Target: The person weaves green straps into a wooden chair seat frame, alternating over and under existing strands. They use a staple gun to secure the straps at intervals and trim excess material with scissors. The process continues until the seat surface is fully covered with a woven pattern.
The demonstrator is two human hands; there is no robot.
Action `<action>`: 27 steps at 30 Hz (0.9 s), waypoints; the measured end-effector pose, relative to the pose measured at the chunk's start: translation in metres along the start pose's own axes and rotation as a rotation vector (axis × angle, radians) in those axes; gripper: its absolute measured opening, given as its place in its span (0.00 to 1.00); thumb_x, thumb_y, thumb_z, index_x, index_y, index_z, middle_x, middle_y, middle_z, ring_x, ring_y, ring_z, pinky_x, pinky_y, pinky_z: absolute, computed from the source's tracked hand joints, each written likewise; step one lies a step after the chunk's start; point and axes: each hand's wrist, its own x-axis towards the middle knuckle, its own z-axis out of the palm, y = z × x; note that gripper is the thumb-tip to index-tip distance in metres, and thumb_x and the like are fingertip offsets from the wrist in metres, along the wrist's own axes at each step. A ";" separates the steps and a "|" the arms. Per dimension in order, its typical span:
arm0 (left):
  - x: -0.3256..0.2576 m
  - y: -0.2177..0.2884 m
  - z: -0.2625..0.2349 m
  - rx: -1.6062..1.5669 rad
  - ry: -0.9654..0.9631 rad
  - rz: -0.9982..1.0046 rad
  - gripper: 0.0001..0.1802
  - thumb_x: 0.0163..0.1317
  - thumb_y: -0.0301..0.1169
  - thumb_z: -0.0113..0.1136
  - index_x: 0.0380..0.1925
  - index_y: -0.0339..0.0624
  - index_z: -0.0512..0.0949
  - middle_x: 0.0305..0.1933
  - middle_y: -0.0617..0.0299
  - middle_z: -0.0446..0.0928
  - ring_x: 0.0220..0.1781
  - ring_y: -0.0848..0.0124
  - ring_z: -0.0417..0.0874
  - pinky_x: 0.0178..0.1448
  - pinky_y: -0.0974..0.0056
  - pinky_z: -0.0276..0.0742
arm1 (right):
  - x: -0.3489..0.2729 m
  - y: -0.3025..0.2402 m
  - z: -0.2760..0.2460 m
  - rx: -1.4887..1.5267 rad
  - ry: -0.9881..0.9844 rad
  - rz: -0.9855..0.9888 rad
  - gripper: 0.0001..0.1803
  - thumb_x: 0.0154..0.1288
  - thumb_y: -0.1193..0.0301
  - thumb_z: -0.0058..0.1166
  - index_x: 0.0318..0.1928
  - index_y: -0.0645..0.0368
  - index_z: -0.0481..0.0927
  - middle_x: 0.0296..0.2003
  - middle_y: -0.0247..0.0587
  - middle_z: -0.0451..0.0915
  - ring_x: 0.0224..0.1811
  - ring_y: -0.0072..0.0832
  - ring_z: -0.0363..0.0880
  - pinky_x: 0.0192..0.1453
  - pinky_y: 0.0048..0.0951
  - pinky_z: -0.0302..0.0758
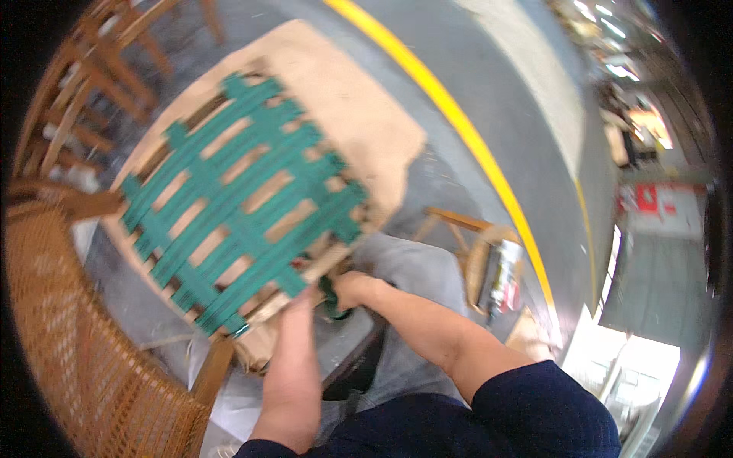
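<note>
A wooden seat frame point(336, 256) woven with green webbing straps point(244, 206) lies tilted in front of me, resting on my lap and a sheet of brown cardboard point(359, 114). My left hand point(294, 305) grips the near edge of the frame at its lower corner. Just to its right, my right hand point(355, 290) is closed around a dark green strap end point(330, 299) below the frame edge. The fingers of both hands are partly hidden and blurred.
A woven cane chair back point(69, 328) stands at the lower left, with several wooden chair frames point(92, 84) stacked behind. A small wooden stool point(489, 267) holding tools sits to the right. A yellow line point(458, 122) crosses the grey floor.
</note>
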 end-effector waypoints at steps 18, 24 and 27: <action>-0.042 -0.019 0.052 -0.051 0.143 0.168 0.06 0.69 0.32 0.61 0.31 0.49 0.77 0.29 0.68 0.76 0.24 0.75 0.76 0.44 0.58 0.86 | -0.248 0.257 0.135 1.021 1.232 0.805 0.19 0.55 0.77 0.66 0.49 0.67 0.83 0.37 0.39 0.86 0.35 0.26 0.81 0.41 0.31 0.76; -0.042 -0.025 0.055 0.062 0.060 0.159 0.04 0.70 0.32 0.60 0.34 0.49 0.77 0.31 0.67 0.76 0.27 0.75 0.76 0.44 0.59 0.86 | -0.269 0.226 0.109 0.971 1.419 0.704 0.23 0.50 0.81 0.57 0.51 0.66 0.80 0.41 0.42 0.84 0.41 0.31 0.82 0.48 0.32 0.77; -0.036 -0.027 0.052 0.166 -0.010 0.170 0.04 0.70 0.32 0.59 0.35 0.49 0.77 0.33 0.67 0.76 0.28 0.75 0.77 0.44 0.60 0.85 | -0.293 0.188 0.090 0.639 1.563 0.594 0.28 0.52 0.80 0.57 0.58 0.65 0.77 0.49 0.41 0.82 0.50 0.31 0.80 0.57 0.31 0.75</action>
